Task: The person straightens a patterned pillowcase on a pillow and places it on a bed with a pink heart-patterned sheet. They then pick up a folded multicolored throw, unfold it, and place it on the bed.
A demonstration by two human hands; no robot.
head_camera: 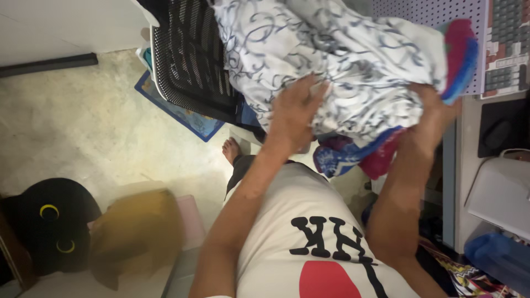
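Observation:
Both my hands lift a bundle of cloth in front of me. My left hand (pixel 295 110) presses flat against the near side of a white fabric with dark swirl patterns (pixel 331 55). My right hand (pixel 436 113) grips the bundle's right end, where a pink and blue cloth (pixel 461 52) sticks out. More blue and pink patterned fabric (pixel 353 154) hangs under the white one. My bare foot (pixel 231 149) shows on the floor below.
A black mesh chair back (pixel 190 60) stands just left of the bundle, with a blue mat (pixel 182 113) under it. A keyboard (pixel 505 47) lies at the top right on a pegboard-like surface. A black cat-face cushion (pixel 49 221) and a brown object (pixel 138 232) sit bottom left.

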